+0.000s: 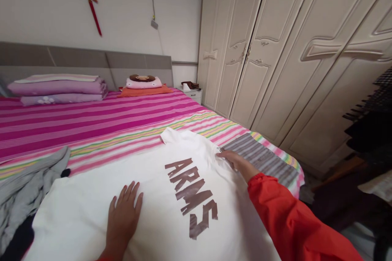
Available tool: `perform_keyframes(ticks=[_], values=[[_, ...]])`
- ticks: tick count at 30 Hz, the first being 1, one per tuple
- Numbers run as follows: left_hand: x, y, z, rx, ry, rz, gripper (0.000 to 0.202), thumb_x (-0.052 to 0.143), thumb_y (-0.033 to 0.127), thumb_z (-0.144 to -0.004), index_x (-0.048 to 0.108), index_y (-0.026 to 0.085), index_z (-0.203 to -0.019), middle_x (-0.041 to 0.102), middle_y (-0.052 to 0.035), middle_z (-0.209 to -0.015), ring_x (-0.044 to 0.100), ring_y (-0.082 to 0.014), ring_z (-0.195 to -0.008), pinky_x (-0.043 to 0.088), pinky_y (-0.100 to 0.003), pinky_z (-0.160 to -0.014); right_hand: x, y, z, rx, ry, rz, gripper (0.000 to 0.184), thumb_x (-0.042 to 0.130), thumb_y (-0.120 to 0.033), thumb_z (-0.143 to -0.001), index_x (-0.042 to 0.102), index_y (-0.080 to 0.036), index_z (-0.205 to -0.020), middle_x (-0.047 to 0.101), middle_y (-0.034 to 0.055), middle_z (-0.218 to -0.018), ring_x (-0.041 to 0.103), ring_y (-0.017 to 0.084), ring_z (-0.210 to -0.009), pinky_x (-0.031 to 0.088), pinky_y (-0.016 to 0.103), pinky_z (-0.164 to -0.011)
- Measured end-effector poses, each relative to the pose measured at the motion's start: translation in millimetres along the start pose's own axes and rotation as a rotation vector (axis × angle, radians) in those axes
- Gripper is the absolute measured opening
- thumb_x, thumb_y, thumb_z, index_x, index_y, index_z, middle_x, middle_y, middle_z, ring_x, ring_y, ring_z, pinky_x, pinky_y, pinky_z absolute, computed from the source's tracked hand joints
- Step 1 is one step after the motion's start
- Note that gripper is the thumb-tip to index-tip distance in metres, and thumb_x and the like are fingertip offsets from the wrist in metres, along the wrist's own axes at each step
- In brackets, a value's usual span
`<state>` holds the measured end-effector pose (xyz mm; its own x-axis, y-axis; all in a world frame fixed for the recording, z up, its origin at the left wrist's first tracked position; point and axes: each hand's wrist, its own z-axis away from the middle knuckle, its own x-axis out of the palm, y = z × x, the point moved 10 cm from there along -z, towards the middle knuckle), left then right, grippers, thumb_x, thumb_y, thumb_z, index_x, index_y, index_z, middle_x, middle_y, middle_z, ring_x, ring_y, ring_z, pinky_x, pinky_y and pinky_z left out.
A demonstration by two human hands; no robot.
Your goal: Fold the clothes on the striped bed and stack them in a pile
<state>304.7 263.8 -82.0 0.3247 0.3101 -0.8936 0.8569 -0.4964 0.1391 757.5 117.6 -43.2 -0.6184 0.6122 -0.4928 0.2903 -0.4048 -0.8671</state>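
Head view: white T-shirt (147, 195) lies spread flat on the striped bed sheet (92, 122), brown "ARMS" print facing up, one sleeve pointing toward the wardrobe (275, 49).

Left hand (122, 216) rests palm-down on the shirt body, fingers straight and slightly apart, gripping nothing. Reads as pinning the fabric so it doesn't slide.

Right hand (237, 162), red sleeve (290, 220), reaches across to the shirt's far edge near the sleeve. Fingers extended and close together, lying flat on the cloth; can't tell if the tips pinch the hem. Looks like smoothing or tensioning against the left hand's hold.

Around: grey garment (27, 187) bunched just left of the shirt, grey striped cloth (260, 157) just beyond the right hand. Folded purple bedding (58, 88) and a pillow (143, 83) at the headboard, well apart.
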Motion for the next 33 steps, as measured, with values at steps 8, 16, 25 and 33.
perform_keyframes(ticks=[8, 16, 25, 33], values=[[2.2, -1, 1, 0.008, 0.002, -0.001, 0.054, 0.024, 0.037, -0.095, 0.056, 0.019, -0.135, 0.054, -0.0072, -0.143, 0.043, -0.0283, -0.136, 0.03, -0.05, -0.111, 14, -64, 36, -0.357, 0.224, 0.449, 0.048, 0.047, -0.02, -0.089, 0.053, -0.011, -0.136, 0.049, 0.0191, -0.144, 0.042, 0.034, -0.133, 0.03, 0.05, -0.111], [5.0, -4, 2, 0.014, 0.005, 0.001, 0.052, 0.025, 0.039, -0.095, 0.055, 0.023, -0.135, 0.054, -0.006, -0.143, 0.042, -0.0269, -0.137, 0.029, -0.048, -0.112, 185, -70, 90, -0.83, -0.378, 0.672, 0.053, 0.045, -0.046, -0.096, 0.039, -0.034, -0.147, 0.034, 0.0003, -0.157, 0.023, 0.024, -0.147, 0.012, 0.052, -0.119], [3.1, 0, 0, -0.001, -0.047, -0.017, 0.053, 0.026, 0.038, -0.095, 0.054, 0.02, -0.136, 0.052, -0.0078, -0.144, 0.042, -0.028, -0.137, 0.03, -0.05, -0.111, 91, -48, 21, -0.436, -0.079, 0.715, 0.051, 0.03, -0.027, -0.1, 0.041, -0.011, -0.147, 0.037, 0.0175, -0.153, 0.025, 0.035, -0.145, 0.015, 0.061, -0.115], [-8.2, 9, -1, -0.002, -0.043, 0.017, 0.054, 0.023, 0.038, -0.097, 0.053, 0.016, -0.136, 0.051, -0.0099, -0.145, 0.041, -0.0283, -0.137, 0.026, -0.05, -0.113, 118, -9, 162, -0.707, -0.378, 0.701, 0.05, 0.036, -0.037, -0.099, 0.037, -0.031, -0.149, 0.034, 0.0013, -0.156, 0.027, 0.023, -0.145, 0.017, 0.049, -0.119]])
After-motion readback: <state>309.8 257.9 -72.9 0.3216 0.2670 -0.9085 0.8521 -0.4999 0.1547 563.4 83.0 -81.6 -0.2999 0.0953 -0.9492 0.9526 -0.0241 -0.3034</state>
